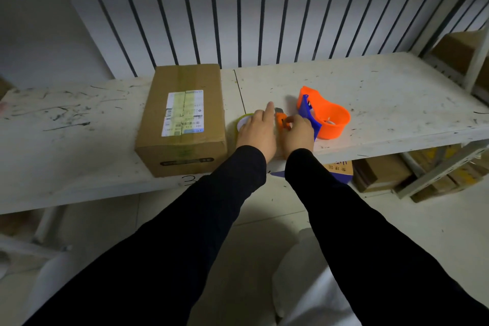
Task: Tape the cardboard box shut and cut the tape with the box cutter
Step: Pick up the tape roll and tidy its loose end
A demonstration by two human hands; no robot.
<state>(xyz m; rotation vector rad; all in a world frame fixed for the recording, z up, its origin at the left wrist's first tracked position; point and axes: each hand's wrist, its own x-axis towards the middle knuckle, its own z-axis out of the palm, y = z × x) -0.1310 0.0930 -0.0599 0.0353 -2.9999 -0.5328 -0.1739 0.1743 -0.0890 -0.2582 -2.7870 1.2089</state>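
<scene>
One scuffed white table [370,92] (slatted wall [238,8] behind), cardboard box [182,119]

Both my arms reach forward side by side in black sleeves [227,193] that end at the wrists. My left hand [256,132] lies palm down, back toward me, with the index finger stretched straight ahead and the other fingers [258,115] bent lower. My right hand [297,135] sits just beside it, almost touching, back up as well, its fingers curled inward and thumb and forefinger pinched together at the tips. Both wrists are level and close together.
</scene>
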